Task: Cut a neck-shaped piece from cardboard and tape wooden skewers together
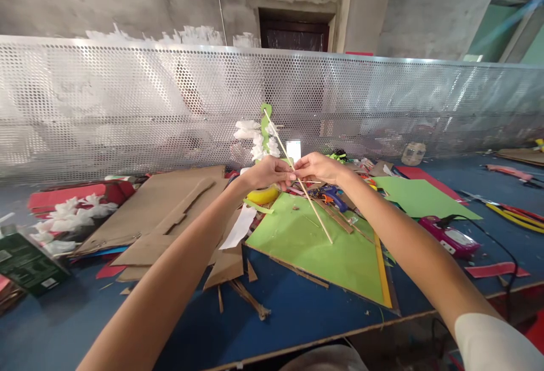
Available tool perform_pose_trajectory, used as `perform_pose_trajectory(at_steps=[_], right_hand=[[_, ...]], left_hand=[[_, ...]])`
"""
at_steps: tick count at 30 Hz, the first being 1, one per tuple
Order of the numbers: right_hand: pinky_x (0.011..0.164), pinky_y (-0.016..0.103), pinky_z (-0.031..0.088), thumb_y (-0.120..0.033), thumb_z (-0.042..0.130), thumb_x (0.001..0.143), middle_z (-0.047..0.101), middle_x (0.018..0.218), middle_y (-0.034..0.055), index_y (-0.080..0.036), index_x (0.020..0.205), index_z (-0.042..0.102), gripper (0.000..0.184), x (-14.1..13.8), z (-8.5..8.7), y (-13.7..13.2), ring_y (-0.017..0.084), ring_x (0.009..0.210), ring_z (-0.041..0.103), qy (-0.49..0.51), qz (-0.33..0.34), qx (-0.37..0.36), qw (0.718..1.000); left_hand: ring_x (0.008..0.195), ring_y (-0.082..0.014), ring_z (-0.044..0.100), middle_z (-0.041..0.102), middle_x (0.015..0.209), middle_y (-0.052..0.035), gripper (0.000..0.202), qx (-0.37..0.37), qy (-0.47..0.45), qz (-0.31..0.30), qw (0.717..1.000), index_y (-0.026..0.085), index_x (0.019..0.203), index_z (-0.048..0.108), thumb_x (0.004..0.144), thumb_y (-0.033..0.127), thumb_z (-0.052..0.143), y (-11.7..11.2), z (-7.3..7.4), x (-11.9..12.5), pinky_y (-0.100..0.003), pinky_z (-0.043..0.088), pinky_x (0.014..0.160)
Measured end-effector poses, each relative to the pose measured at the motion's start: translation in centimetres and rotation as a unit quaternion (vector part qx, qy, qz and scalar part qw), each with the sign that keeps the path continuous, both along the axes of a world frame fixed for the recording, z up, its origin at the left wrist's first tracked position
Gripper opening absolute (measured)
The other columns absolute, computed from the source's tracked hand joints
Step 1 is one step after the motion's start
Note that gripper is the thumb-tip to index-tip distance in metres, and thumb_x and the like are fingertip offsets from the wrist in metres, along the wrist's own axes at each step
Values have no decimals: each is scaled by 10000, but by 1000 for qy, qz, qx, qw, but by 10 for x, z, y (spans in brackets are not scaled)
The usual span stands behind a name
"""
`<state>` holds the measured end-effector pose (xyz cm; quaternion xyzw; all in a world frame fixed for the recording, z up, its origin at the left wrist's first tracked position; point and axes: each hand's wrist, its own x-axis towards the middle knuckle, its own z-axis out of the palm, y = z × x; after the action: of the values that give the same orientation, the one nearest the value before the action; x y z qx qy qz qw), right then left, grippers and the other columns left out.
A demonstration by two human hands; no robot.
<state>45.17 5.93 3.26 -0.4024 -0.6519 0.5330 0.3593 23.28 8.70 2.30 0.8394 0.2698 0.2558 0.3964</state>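
My left hand [267,173] and my right hand [317,167] meet at arm's length over the blue table [297,314]. Both pinch a thin wooden stick [314,212] near its middle. The stick slants from upper left down to the right, its lower end over a green sheet on cardboard [323,246]. A green paper strip [266,124] with white crumpled paper bits [255,139] sits at the stick's upper end. Under my left hand lies a yellow roll [263,195].
Brown cardboard pieces [170,212] lie at the left, with red paper and white paper tufts [72,212] beyond. A green box [25,258] is at far left. A pink glue gun [448,238] with black cord lies right. A perforated metal screen [127,99] backs the table.
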Motion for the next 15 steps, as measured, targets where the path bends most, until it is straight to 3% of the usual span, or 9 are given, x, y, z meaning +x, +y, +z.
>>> perform_pose_trajectory(at_steps=[8,15], right_hand=[[687,239,625,-126,868,794,718,769,31,-134,839,693,180,8,5,-1,121,678,691,-14,-19,5,1000],[714,277,643,-81,910,736,714,776,29,-135,836,681,255,9,5,3,139,709,702,13,-63,23,998]], left_hand=[[781,-150,749,794,883,-75,231,-49,13,-34,998,156,883,768,848,383,802,0,4,-9,-278,594,771],[709,-124,711,802,895,-90,251,-36,14,-4,999,164,899,797,854,410,797,-3,6,-9,-247,562,702]])
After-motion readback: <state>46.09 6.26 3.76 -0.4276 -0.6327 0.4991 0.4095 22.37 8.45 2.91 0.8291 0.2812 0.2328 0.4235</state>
